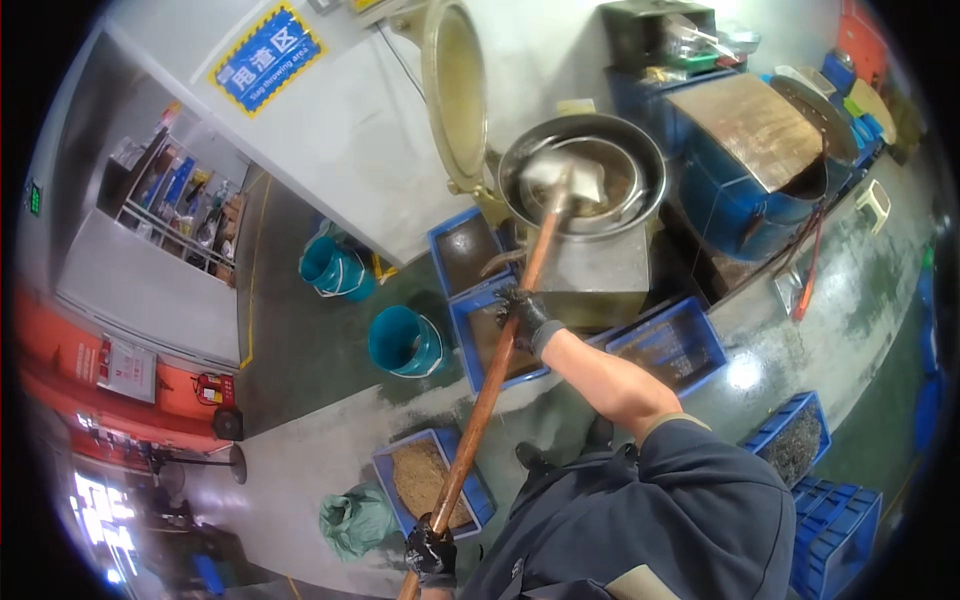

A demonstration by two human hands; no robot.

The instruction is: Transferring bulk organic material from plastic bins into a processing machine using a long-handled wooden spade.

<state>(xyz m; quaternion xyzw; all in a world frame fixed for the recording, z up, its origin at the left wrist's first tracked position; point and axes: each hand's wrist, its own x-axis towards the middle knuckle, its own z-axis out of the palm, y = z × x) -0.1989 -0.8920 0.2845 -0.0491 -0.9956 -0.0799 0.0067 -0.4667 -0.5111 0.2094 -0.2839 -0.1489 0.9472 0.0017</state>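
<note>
Both my hands grip a long-handled shovel, its brown wooden shaft point(478, 418) running slantwise from the lower left up to the machine. My right hand point(520, 315), in a black glove, is wrapped around the shaft at mid-length. Farther down, near the lower edge, my left hand point(430, 553), also black-gloved, closes around the same shaft. The pale shovel blade point(580, 178), smeared by motion, is inside the round metal drum point(652, 190) of the machine. Behind the drum, its round lid point(458, 90) stands raised.
Blue crates point(722, 345) lie around the machine's base. A crate of brown grainy material point(425, 480) and a green sack point(355, 522) are near my left hand. Two teal buckets point(405, 342) stand left. Blue drums point(720, 215) stand right; a crate of dark scraps point(790, 445) is behind my right arm.
</note>
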